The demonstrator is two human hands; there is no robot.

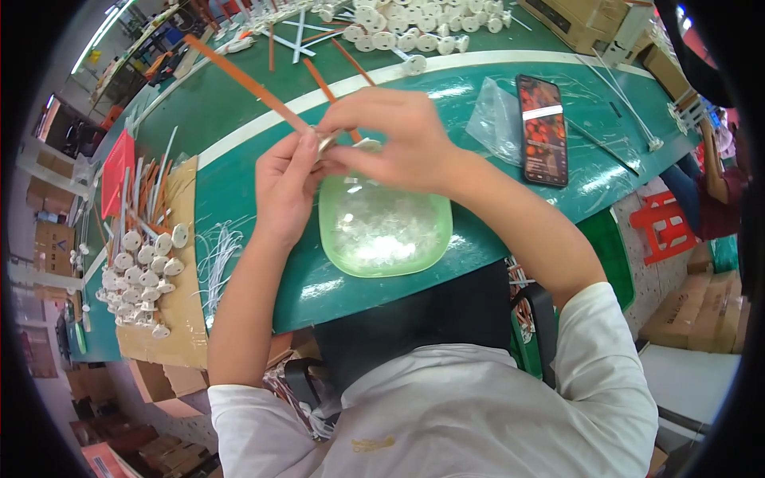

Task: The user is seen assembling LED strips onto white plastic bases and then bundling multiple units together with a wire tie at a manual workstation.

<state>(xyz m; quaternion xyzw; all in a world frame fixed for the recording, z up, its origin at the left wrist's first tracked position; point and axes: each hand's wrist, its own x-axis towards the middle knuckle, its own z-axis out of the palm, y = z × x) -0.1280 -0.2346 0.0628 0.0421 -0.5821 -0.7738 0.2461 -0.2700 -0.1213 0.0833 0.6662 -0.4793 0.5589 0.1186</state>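
Nearest us sits a pale green bowl (385,231) of small clear parts on the green tabletop (239,119). Just above its far rim we bring both hands together: our left hand (287,187) and right hand (390,139) pinch a small white part (331,143) between their fingers, clenched on it from both sides. To our left, white round-capped pieces (143,271) lie on a cardboard sheet (182,311). To our right lies a smartphone (542,127) beside a clear plastic bag (496,119). Farther off, orange strips (239,76) and more white pieces (414,24) cover the tabletop.
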